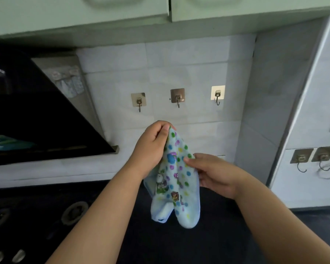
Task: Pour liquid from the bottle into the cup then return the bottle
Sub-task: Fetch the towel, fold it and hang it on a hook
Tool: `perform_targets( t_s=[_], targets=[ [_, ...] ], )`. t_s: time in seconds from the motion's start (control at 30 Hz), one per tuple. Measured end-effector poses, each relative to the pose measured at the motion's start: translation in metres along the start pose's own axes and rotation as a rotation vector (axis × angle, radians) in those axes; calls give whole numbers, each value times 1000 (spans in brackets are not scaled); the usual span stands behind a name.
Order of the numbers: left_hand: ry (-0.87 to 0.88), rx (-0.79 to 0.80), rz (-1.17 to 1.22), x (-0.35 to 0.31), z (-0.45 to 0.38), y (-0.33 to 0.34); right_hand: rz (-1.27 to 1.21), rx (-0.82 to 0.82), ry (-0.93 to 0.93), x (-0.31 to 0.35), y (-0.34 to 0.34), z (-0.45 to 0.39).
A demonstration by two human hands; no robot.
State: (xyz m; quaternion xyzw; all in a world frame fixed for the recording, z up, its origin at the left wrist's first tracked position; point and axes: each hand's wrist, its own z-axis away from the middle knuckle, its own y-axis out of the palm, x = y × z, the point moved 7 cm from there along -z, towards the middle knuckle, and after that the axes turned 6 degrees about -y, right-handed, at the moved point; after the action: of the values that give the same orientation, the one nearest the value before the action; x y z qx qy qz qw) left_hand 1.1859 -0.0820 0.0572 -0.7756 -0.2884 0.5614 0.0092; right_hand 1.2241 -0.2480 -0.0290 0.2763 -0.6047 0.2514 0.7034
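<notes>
Dotted blue cloth (176, 180) is held hanging over dark counter (208, 244): top corner pinched by left hand (151, 147), side gripped by right hand (211, 174). Behind, three hooks (177, 100) on tiled wall (179, 60). Bottle and cup are not in view.

I count three hooks (178, 98) on the tiled wall (198, 73), two more hooks (312, 159) right of it, and one towel (176, 183) below.

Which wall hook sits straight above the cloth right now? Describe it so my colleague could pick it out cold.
On the white tiled wall right of the black range hood, three stick-on hooks hang in a row. Take the middle hook, above the left hand pinching the dotted cloth. Its backing is darkest brown.
</notes>
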Motion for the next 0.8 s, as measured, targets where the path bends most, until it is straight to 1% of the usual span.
perform_targets(
  t_s=[0.07,0.13,0.2,0.23,0.33,0.43,0.5,0.53,0.6,0.67,0.7,0.8],
  targets=[
    [-18,-25,-50,16,-3,-7,7,-99,-147,18,-5,-1],
    [-80,-45,-96,38,-4,-14,31,-191,-260,39,-12,0],
    [-153,-43,-112,59,-3,-17,32,-203,-341,59,-13,0],
    [-185,-23,-79,65,0,-16,46,-197,-366,68,-12,-1],
    [-295,67,57,73,11,-4,122,-165,-374,84,-5,-10],
    [-333,143,190,70,10,6,225,-121,-351,90,1,-20],
    [-345,278,251,64,6,17,289,-98,-350,94,4,-24],
    [-347,358,243,62,4,24,293,-94,-355,96,5,-25],
    [-334,491,224,59,2,33,243,-97,-370,101,5,-26],
    [-326,541,284,61,-1,36,205,-118,-376,106,-1,-26],
    [-335,552,355,62,-3,36,193,-125,-370,108,-6,-27],
    [-420,572,562,58,-4,36,163,-123,-344,109,-17,-28]
  ],
)
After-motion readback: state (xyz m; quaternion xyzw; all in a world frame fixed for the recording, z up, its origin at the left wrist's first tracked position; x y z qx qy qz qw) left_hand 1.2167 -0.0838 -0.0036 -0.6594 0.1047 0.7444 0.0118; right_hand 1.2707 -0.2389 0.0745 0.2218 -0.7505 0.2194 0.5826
